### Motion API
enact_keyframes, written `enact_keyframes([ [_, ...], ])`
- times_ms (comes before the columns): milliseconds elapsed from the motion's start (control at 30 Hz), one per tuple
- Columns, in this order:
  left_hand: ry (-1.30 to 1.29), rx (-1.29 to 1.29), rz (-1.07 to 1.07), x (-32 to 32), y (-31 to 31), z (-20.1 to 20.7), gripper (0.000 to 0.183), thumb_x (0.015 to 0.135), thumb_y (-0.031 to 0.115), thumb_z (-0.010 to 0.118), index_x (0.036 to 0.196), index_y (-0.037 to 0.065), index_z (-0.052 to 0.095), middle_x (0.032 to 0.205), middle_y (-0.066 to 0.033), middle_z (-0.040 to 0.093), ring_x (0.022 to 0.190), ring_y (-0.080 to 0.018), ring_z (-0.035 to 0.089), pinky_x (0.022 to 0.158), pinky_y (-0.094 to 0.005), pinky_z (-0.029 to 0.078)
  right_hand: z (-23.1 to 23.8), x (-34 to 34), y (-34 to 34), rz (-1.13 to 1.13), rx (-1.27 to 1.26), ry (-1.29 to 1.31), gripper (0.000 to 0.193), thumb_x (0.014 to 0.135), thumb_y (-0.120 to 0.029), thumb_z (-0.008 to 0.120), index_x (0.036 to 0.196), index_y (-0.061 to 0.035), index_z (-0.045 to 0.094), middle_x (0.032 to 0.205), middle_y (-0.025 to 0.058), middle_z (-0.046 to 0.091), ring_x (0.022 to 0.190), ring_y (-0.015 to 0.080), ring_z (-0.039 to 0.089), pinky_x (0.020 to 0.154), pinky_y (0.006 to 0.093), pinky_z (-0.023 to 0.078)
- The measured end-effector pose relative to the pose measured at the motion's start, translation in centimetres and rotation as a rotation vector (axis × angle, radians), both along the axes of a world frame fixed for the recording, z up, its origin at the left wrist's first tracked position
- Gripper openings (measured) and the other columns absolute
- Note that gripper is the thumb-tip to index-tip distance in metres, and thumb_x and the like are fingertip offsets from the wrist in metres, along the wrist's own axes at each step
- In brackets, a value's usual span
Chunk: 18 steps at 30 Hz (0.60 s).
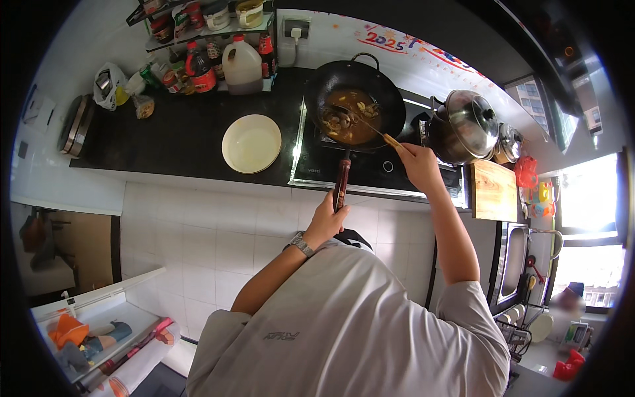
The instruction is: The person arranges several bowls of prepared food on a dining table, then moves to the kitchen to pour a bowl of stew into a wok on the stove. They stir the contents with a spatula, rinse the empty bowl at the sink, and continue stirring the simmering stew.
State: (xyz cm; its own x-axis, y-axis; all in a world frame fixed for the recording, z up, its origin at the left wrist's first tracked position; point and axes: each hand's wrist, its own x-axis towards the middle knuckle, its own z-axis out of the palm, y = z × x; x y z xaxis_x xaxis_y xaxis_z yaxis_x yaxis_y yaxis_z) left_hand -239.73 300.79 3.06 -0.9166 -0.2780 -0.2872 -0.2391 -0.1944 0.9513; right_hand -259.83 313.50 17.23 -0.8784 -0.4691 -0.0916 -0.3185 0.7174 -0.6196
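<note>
A black wok (387,99) stands on the stove, holding brown broth (362,132) with pale and dark pieces of food in it. My left hand (325,220) is closed around the wok's long dark-red handle (342,177), close to my body. In my right hand (418,163) is a wooden-handled cooking spatula (391,140), its thin metal shaft slanting down into the wok. The spatula's head lies among the food pieces on the left side, partly sunk in broth, so its exact shape is hard to make out. A cream-coloured bowl (251,143) sits on the counter left of the stove.
Right of the wok stands a lidded steel pot (465,126), with a smaller pot (508,142) beyond it. A wooden cutting board (495,191) lies near the sink (513,261). Bottles and a large jug (242,66) line the back left, under a shelf of jars (217,16).
</note>
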Motion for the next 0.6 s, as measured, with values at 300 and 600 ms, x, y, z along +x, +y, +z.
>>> enact_keyframes([
  [300,-0.013,-0.002,-0.002,0.0,0.1,0.1,0.043,0.093,0.017,0.060,0.128,0.000,0.043,0.077,-0.0033,0.053,0.046,-0.0123,0.054,0.043,-0.0276,0.048,3.1,2.3,2.9,-0.047,0.003,-0.069,0.033,0.095,-0.028,0.061,0.112,-0.0013,0.070,0.062,0.0038,0.056,0.058,0.0084,0.047,0.055,0.0280,0.041],
  [600,-0.023,-0.009,-0.006,0.0,0.1,0.1,0.046,0.093,0.019,0.060,0.130,-0.001,0.041,0.075,-0.0036,0.054,0.046,-0.0132,0.056,0.044,-0.0281,0.049,-2.8,0.2,2.5,-0.081,-0.047,-0.053,0.032,0.094,-0.027,0.062,0.110,-0.0013,0.070,0.067,0.0136,0.065,0.060,0.0158,0.059,0.060,0.0314,0.048],
])
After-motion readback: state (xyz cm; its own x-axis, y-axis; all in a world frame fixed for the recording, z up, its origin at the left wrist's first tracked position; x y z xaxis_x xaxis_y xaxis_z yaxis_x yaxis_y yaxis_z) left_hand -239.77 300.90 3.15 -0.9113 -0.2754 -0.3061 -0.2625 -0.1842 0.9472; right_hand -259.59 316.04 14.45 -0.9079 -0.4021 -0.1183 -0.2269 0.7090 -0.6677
